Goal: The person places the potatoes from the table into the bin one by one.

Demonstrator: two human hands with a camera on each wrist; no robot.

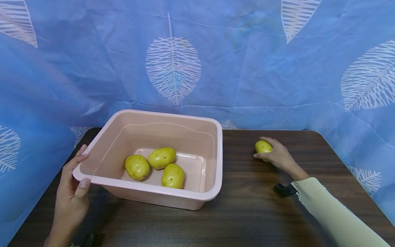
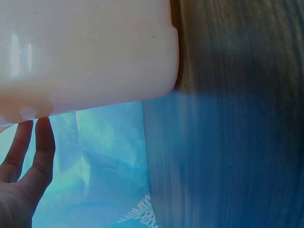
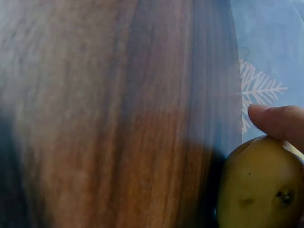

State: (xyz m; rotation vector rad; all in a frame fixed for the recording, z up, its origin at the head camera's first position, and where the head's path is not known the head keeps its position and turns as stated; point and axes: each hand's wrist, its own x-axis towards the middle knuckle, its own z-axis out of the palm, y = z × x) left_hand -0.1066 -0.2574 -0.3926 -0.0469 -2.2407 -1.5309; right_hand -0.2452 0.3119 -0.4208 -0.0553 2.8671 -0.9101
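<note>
A pinkish plastic basin (image 1: 148,197) stands left of centre on the table, with three yellow potatoes lying on its floor, one of them a rounded potato (image 1: 137,167) at the left. My left hand (image 1: 72,192) grips the basin's near left corner, thumb over the rim and fingers along the outer side. In the left wrist view, two fingers (image 2: 44,147) touch the basin's wall (image 2: 95,57). At the right, my right hand (image 1: 277,154) holds another potato (image 1: 263,146) between thumb and fingers, low over the tabletop. The right wrist view shows this potato (image 3: 261,185) with the thumb (image 3: 280,121) against it.
The dark wooden table (image 1: 243,192) has rounded far corners. A blue cloth (image 1: 234,68) with white leaf prints hangs behind it and along both sides. A black watch strap (image 1: 284,189) sits at the right wrist, by a pale sleeve (image 1: 333,209).
</note>
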